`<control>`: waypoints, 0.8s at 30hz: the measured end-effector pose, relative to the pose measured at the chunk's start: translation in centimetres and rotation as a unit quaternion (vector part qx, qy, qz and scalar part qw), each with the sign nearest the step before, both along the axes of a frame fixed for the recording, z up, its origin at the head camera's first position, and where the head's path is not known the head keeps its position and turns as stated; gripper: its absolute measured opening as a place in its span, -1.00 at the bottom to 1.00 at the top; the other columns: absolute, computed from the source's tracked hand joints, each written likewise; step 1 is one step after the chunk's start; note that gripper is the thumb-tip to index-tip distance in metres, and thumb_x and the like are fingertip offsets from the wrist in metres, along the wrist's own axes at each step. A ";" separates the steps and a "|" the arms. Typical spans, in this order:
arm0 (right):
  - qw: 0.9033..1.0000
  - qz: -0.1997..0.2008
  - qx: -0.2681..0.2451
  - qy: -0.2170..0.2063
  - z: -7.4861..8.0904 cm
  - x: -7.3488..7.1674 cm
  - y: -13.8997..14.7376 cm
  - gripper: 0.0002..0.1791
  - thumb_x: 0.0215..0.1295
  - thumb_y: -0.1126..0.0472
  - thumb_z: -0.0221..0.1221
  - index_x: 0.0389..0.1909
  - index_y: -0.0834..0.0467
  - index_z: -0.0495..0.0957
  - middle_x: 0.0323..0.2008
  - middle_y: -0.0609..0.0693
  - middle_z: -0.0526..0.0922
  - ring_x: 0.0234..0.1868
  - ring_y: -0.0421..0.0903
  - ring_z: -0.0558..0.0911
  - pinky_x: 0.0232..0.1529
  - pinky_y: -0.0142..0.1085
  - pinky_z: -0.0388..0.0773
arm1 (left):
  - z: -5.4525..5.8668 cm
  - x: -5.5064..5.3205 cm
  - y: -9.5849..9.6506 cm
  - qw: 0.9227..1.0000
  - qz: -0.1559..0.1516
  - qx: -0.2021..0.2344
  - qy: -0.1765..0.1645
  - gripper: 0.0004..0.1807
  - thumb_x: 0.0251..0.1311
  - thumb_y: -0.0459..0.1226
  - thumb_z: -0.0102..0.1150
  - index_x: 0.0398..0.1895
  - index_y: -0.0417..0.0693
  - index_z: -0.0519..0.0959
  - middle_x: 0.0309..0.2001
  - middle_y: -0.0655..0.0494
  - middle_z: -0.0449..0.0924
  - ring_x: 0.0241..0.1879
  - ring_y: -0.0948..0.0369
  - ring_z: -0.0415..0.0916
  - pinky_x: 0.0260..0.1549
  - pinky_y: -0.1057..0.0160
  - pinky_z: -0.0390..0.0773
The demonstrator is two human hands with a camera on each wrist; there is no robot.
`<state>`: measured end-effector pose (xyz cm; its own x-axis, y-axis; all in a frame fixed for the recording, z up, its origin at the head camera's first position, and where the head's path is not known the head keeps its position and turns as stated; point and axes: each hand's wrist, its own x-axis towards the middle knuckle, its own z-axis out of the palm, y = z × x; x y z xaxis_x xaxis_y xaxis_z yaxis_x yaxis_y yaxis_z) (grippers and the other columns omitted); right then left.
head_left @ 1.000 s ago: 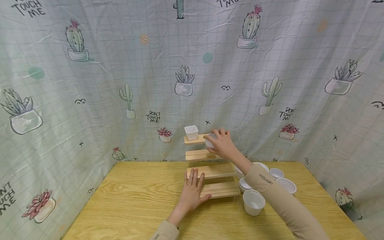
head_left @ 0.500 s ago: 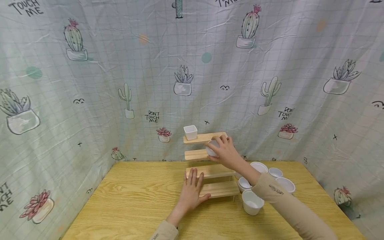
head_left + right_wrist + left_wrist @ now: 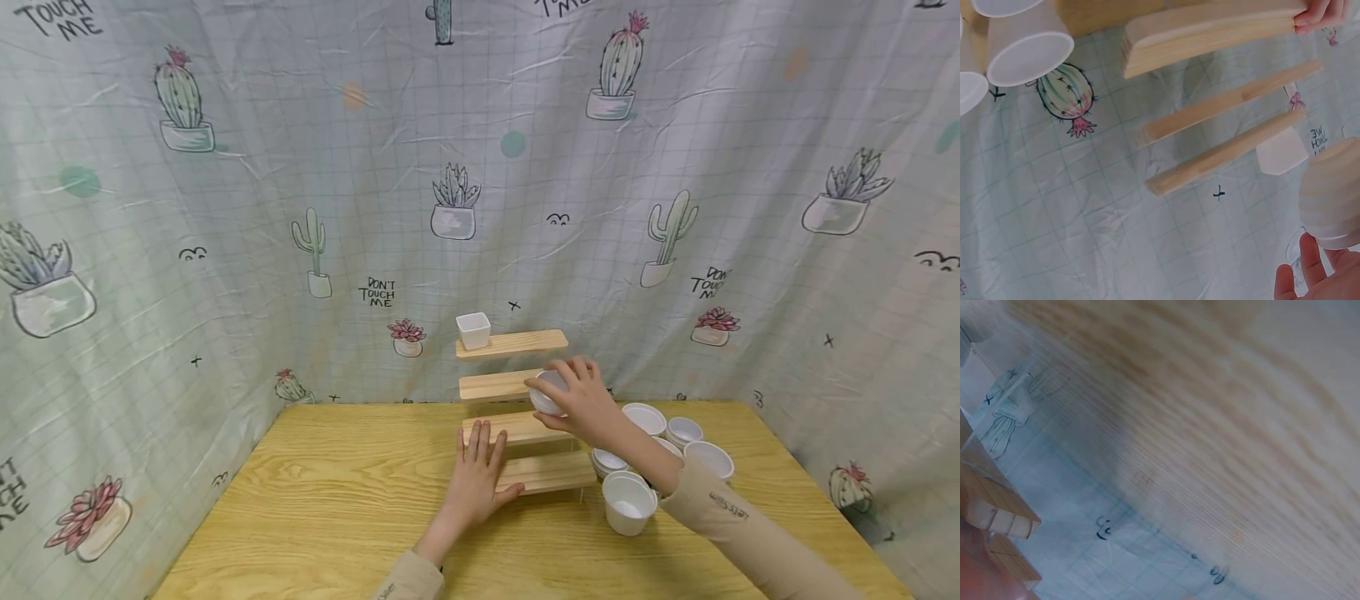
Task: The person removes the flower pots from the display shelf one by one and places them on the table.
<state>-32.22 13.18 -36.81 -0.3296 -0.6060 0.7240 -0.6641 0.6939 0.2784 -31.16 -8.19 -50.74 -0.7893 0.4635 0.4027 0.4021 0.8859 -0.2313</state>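
Observation:
My right hand (image 3: 588,404) holds a small white round pot (image 3: 543,398) by its sides, in front of the right half of a stepped wooden shelf stand (image 3: 547,472). In the right wrist view the same round pot (image 3: 1332,200) shows a ribbed side, with fingertips at its rim. My left hand (image 3: 474,481) rests on the left side of the two lower steps, fingers straight and thumb spread. On the left end of the top step sits a small white square pot (image 3: 473,332). Mostly blurred wood fills the left wrist view.
Right of the stand, several white pots and bowls are grouped on the wooden table (image 3: 330,492). A taller white pot (image 3: 628,505) is nearest the front, and a wide bowl (image 3: 708,461) lies farther right. A cactus-print curtain (image 3: 360,200) hangs behind.
My right hand has come down from the top step and slightly right, bringing the round pot with it. My left hand keeps its place on the stand.

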 end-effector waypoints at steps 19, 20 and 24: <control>1.000 0.009 0.010 -0.014 -2.0 3.7 3.4 -0.54 0.08 -0.19 0.13 -0.02 -0.08 0.49 -0.11 0.07 0.48 -0.20 0.02 0.36 -0.22 0.00 0.25 | 0.3 0.2 -0.1 1.000 0.013 -0.012 -0.017 -0.06 0.06 0.39 -0.45 0.38 -0.02 -0.04 0.38 -0.23 -0.15 0.38 -0.07 -0.21 0.27 -0.14 -0.08; 1.000 0.009 0.010 -0.017 -2.1 3.9 3.6 -0.53 0.03 -0.16 0.18 -0.02 -0.08 0.49 -0.11 0.07 0.48 -0.20 0.02 0.36 -0.22 0.00 0.25 | 0.3 0.2 -0.1 1.000 0.013 -0.013 -0.016 -0.06 0.06 0.39 -0.45 0.38 -0.02 -0.04 0.38 -0.22 -0.15 0.38 -0.07 -0.21 0.27 -0.14 -0.08; 1.000 0.006 0.007 -0.020 -2.7 4.5 4.3 -0.54 0.17 -0.22 -0.01 -0.01 -0.06 0.48 -0.13 0.04 0.48 -0.24 -0.02 0.35 -0.25 -0.04 0.24 | 0.3 0.2 0.0 1.000 0.013 -0.013 -0.018 -0.06 0.05 0.39 -0.45 0.38 -0.02 -0.05 0.38 -0.22 -0.15 0.38 -0.07 -0.21 0.28 -0.13 -0.08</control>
<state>-27.69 17.53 -39.51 -0.3510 -0.6199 0.7018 -0.6829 0.6823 0.2611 -31.01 -8.14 -50.46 -0.8153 0.4515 0.3626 0.3867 0.8906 -0.2396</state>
